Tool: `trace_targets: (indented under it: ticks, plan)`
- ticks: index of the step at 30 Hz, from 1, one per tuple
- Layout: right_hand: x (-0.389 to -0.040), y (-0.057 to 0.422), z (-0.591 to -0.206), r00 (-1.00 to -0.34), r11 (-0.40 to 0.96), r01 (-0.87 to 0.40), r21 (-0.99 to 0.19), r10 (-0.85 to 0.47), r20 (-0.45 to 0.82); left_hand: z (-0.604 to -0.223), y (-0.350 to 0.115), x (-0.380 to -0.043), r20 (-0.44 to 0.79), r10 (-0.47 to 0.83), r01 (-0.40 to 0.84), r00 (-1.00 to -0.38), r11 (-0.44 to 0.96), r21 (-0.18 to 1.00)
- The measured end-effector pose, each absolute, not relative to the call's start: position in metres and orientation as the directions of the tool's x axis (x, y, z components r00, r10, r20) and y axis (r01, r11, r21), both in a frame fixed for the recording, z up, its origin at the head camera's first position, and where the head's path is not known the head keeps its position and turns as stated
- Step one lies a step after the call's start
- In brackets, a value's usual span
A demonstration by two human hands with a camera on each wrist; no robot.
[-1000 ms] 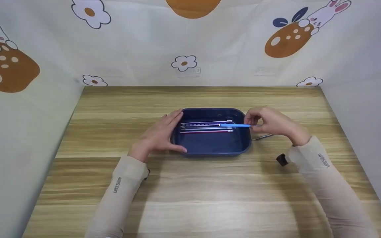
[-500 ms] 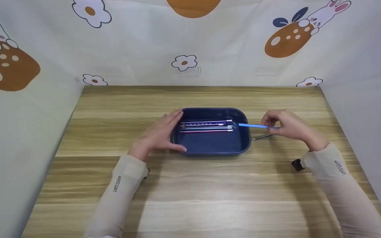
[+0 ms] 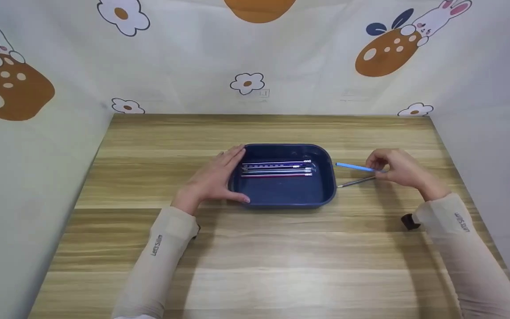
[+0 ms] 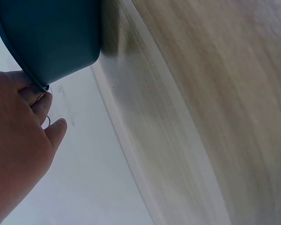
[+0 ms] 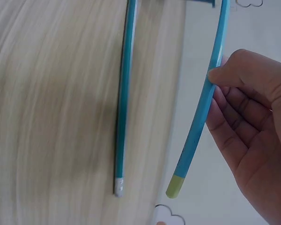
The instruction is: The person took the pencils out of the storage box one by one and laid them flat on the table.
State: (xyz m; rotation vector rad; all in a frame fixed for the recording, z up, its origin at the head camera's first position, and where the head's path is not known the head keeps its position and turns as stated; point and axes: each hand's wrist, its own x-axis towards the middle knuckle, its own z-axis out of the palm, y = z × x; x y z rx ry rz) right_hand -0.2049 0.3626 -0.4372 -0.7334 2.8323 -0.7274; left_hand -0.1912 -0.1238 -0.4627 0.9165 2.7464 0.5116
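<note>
A dark-blue plastic box (image 3: 286, 204) sits on the wooden table, with several pencils (image 3: 277, 175) lying side by side in it. My left hand (image 3: 213, 179) holds its left end, the thumb over the near-left rim and the fingers at the far-left corner. In the left wrist view, bent fingers (image 4: 42, 108) show at the rim. My right hand (image 3: 399, 168) pinches a light-blue pencil (image 3: 352, 167) just right of the box. The right wrist view shows that pencil's yellow-green end (image 5: 175, 186). Below it lies a teal pencil (image 5: 124, 93) with a white eraser, its tip beside the box.
A pale cloth wall (image 3: 299, 57) with rabbit and flower prints closes off the back and both sides of the table (image 3: 281, 252). A black wrist camera (image 3: 410, 221) sticks out below the right sleeve.
My right hand has moved right with the light-blue pencil, from over the box to outside its right rim. More of the teal pencil shows. The left hand has stayed put.
</note>
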Motion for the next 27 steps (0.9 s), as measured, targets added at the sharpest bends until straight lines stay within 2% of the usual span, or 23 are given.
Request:
trace_targets:
  ticks: [6, 14, 27]
  plan:
    - [-0.213, 0.368, -0.446, -0.886, 0.795, -0.401, -0.455, -0.463, -0.029, -0.463, -0.124, -0.192, -0.093, 0.605, 0.534, -0.791, 0.757, 0.376]
    - [-0.219, 0.369, -0.459, -0.875, 0.822, -0.455, -0.343, -0.485, -0.001, -0.462, -0.123, -0.192, -0.092, 0.603, 0.531, -0.792, 0.756, 0.382]
    - [-0.229, 0.367, -0.473, -0.858, 0.822, -0.48, -0.307, -0.513, -0.032, -0.464, -0.124, -0.191, -0.063, 0.61, 0.546, -0.79, 0.745, 0.384]
